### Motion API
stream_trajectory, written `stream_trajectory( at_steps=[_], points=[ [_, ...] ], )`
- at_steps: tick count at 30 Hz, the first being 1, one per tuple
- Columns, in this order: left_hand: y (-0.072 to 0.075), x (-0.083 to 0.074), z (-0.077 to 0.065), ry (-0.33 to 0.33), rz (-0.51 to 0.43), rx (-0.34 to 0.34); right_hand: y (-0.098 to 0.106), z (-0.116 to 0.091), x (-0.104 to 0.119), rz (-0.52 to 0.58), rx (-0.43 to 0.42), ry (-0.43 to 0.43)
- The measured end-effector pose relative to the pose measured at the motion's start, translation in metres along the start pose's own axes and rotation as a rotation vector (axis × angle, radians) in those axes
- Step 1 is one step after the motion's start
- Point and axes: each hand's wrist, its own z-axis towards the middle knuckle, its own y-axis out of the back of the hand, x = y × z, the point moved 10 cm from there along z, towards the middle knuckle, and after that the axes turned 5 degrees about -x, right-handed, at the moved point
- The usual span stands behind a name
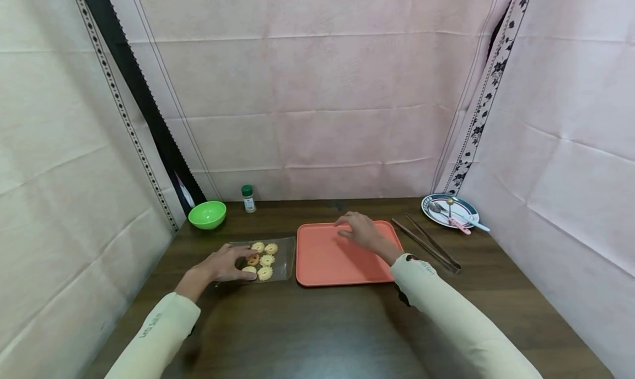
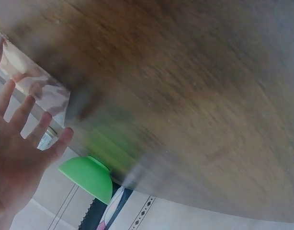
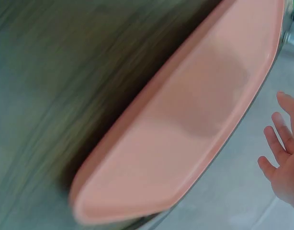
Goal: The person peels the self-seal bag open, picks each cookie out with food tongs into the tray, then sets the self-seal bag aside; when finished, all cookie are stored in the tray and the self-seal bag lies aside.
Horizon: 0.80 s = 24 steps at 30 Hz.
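In the head view my left hand (image 1: 221, 265), fingers apart, is at the left side of a clear plastic bag (image 1: 285, 259) with several round cookies (image 1: 265, 272) in or on it; I cannot tell whether it touches them. The left wrist view also has these fingers spread, with nothing gripped. Over the pink rectangular tray (image 1: 337, 264) hovers my right hand (image 1: 365, 233), its fingers loosely bent and holding nothing. From the right wrist, the same tray (image 3: 185, 129) has a bare surface, and the hand (image 3: 285, 158) appears beyond its far edge.
A green bowl (image 1: 207, 215) and a small green-capped bottle (image 1: 248, 199) stand at the back left. Metal tongs (image 1: 431, 244) lie right of the tray. At the back right, a plate (image 1: 436, 216) carries utensils. Cloth walls enclose the wooden table (image 1: 278, 335).
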Motion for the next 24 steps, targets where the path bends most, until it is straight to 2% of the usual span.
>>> stream_trajectory(
  at_steps=[13,24],
  points=[
    [0.003,0.001,-0.003,0.023,-0.01,0.005,0.034,-0.039,-0.072,-0.028,-0.053,-0.154],
    [0.006,0.001,0.0,0.018,-0.009,-0.004,0.064,-0.07,-0.111,-0.013,-0.089,-0.224]
  ],
)
